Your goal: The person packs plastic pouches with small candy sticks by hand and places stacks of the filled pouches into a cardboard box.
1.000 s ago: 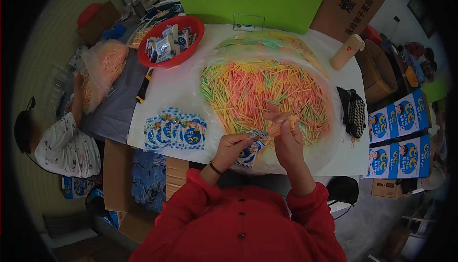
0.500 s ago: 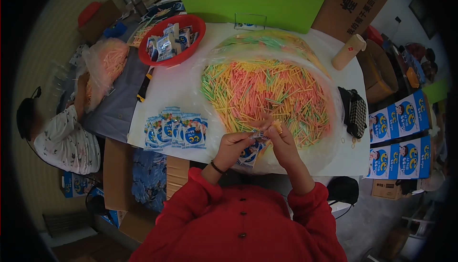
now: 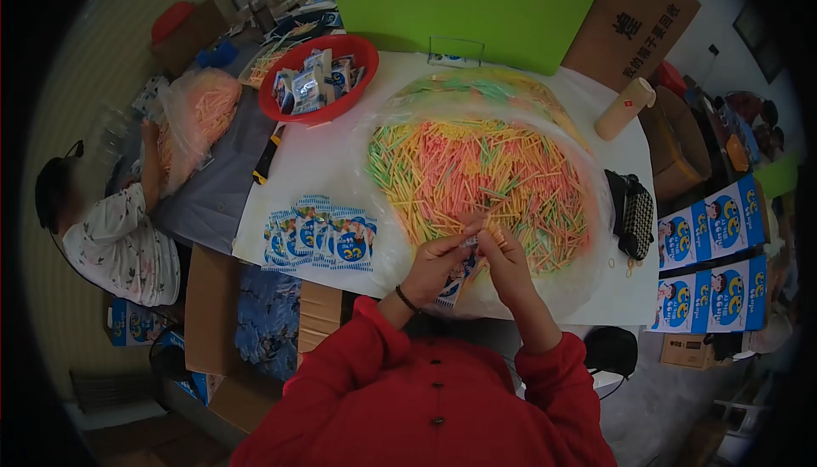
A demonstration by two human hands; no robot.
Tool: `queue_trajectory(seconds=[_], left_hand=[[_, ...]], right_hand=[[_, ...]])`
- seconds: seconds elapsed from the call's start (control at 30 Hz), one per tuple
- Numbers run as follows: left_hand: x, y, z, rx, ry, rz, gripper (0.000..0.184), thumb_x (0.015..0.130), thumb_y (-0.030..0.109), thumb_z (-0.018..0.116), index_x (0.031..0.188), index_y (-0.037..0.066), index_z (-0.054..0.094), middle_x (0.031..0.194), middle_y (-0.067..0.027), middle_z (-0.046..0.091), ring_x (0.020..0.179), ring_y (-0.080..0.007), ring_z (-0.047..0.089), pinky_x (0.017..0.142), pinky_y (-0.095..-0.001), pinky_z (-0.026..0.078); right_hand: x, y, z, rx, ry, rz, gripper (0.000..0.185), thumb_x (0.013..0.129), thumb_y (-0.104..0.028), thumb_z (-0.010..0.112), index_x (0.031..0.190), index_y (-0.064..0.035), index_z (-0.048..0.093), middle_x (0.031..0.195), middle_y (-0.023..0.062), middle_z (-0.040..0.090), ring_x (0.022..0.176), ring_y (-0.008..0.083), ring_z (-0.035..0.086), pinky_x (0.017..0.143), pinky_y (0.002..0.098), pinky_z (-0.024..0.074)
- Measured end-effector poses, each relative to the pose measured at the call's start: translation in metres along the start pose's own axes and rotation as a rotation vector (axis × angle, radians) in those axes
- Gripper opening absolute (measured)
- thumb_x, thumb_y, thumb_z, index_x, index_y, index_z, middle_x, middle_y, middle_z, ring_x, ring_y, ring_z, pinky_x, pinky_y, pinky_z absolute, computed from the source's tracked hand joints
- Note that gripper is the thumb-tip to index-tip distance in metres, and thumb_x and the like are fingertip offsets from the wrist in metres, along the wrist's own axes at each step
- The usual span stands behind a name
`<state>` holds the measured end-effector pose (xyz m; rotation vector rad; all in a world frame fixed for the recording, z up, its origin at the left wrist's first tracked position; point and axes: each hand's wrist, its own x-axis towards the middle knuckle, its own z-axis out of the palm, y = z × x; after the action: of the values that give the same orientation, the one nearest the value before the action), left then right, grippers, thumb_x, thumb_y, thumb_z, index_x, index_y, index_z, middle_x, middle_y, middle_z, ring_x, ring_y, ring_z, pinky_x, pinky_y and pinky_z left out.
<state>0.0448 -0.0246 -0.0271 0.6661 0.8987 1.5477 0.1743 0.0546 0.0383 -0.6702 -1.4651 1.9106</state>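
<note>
Between the fingers of my left hand [image 3: 432, 270] is the top of a small blue and white packet [image 3: 457, 284], which hangs down near the table's front edge. My right hand [image 3: 505, 268] is closed on a bundle of thin pale yellow and orange sticks [image 3: 494, 230], right at the packet's mouth. Behind both hands lies a large open clear bag full of pink, yellow and green sticks [image 3: 477, 169]. To the left, several flat blue and white packets [image 3: 319, 236] overlap on the white table [image 3: 391, 284].
A red bowl [image 3: 368, 84] of packets stands back left, with a yellow and black cutter [image 3: 268, 156] near it. A bottle [image 3: 625, 108] and dark pouch [image 3: 637, 216] are at right. Another person [image 3: 128, 242] sits at far left beside a stick bag.
My right hand has moved left and brought the bundle of sticks to the packet's mouth. The view has shifted slightly, and the other person's arm has moved.
</note>
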Motion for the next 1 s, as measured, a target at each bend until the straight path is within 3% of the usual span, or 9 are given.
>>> queue_trajectory(seconds=[0.07, 0.13, 0.23, 0.37, 0.5, 0.67, 0.8, 0.93, 1.0], left_hand=[[-0.001, 0.01, 0.01, -0.065, 0.021, 0.012, 0.034, 0.096, 0.001, 0.05, 0.13, 0.003, 0.056, 0.119, -0.0031, 0.062, 0.104, -0.0081, 0.057, 0.089, -0.0235, 0.047], [0.004, 0.005, 0.007, -0.083, 0.014, 0.043, 0.035, 0.097, 0.003, 0.049, 0.131, 0.004, 0.054, 0.121, -0.0031, 0.06, 0.107, -0.0086, 0.056, 0.091, -0.0238, 0.046], [0.01, 0.011, 0.002, -0.084, 0.03, 0.036, 0.034, 0.099, 0.006, 0.048, 0.132, 0.004, 0.052, 0.123, -0.0033, 0.059, 0.11, -0.0098, 0.054, 0.093, -0.0244, 0.044], [0.034, 0.005, -0.01, -0.187, -0.023, 0.113, 0.032, 0.1, 0.011, 0.048, 0.131, 0.003, 0.052, 0.122, -0.0032, 0.059, 0.111, -0.0112, 0.054, 0.095, -0.0249, 0.043], [0.046, 0.022, -0.002, -0.195, -0.058, 0.185, 0.032, 0.101, 0.011, 0.047, 0.131, 0.002, 0.052, 0.12, -0.0034, 0.059, 0.111, -0.0115, 0.054, 0.094, -0.0256, 0.044], [0.039, 0.044, 0.008, 0.316, -0.049, 0.316, 0.04, 0.089, 0.005, 0.064, 0.128, 0.003, 0.054, 0.114, -0.0041, 0.062, 0.105, -0.0117, 0.058, 0.089, -0.0256, 0.047], [0.02, 0.051, -0.018, 0.544, 0.018, 0.403, 0.047, 0.083, 0.002, 0.069, 0.128, 0.005, 0.055, 0.106, -0.0042, 0.064, 0.092, -0.0103, 0.061, 0.08, -0.0244, 0.05], [-0.017, 0.084, -0.061, 0.777, 0.282, 0.335, 0.049, 0.083, 0.001, 0.067, 0.129, 0.007, 0.053, 0.093, -0.0057, 0.065, 0.072, -0.0084, 0.062, 0.064, -0.0225, 0.051], [-0.033, 0.114, -0.079, 0.915, 0.341, 0.204, 0.051, 0.081, 0.003, 0.068, 0.13, 0.008, 0.053, 0.093, -0.0065, 0.065, 0.077, -0.012, 0.063, 0.07, -0.0263, 0.05]], right_hand=[[0.003, 0.006, -0.006, -0.122, -0.056, -0.034, 0.024, 0.1, -0.021, 0.048, 0.116, -0.0059, 0.058, 0.131, 0.0077, 0.055, 0.123, 0.0151, 0.047, 0.091, 0.0281, 0.0426], [0.014, 0.005, -0.014, -0.774, -0.147, -0.449, 0.033, 0.097, -0.017, 0.051, 0.128, -0.0041, 0.051, 0.131, 0.0073, 0.054, 0.12, 0.0148, 0.048, 0.098, 0.0297, 0.0403], [0.015, -0.014, -0.008, -0.28, -0.183, -0.101, 0.039, 0.094, -0.011, 0.056, 0.131, -0.0026, 0.048, 0.132, 0.0085, 0.051, 0.122, 0.016, 0.047, 0.103, 0.0316, 0.0375], [0.028, -0.018, -0.023, -0.456, -0.152, -0.218, 0.048, 0.091, -0.007, 0.06, 0.135, -0.002, 0.043, 0.135, 0.0091, 0.048, 0.12, 0.0161, 0.049, 0.101, 0.0305, 0.0394], [0.035, -0.025, -0.034, -0.548, -0.014, -0.179, 0.031, 0.087, -0.005, 0.065, 0.117, -0.0005, 0.056, 0.111, 0.0072, 0.061, 0.099, 0.0149, 0.059, 0.085, 0.0287, 0.0471], [0.03, -0.028, -0.024, -0.784, 0.15, -0.342, 0.009, 0.084, -0.003, 0.066, 0.093, -0.0004, 0.064, 0.085, 0.0074, 0.065, 0.079, 0.0169, 0.063, 0.07, 0.0299, 0.0487], [0.028, -0.028, -0.024, -0.888, -0.194, -0.435, 0.013, 0.085, -0.009, 0.066, 0.097, -0.003, 0.064, 0.085, 0.0113, 0.064, 0.079, 0.0241, 0.063, 0.066, 0.035, 0.0486], [0.05, -0.033, -0.049, -0.808, 0.055, -0.227, 0.015, 0.087, -0.013, 0.063, 0.097, -0.0016, 0.064, 0.083, 0.0139, 0.065, 0.074, 0.0296, 0.062, 0.066, 0.0379, 0.0489], [0.07, -0.036, -0.078, -0.947, 0.261, -0.198, 0.019, 0.088, -0.018, 0.062, 0.096, -0.0012, 0.065, 0.083, 0.0167, 0.066, 0.073, 0.0316, 0.063, 0.066, 0.039, 0.0492]])
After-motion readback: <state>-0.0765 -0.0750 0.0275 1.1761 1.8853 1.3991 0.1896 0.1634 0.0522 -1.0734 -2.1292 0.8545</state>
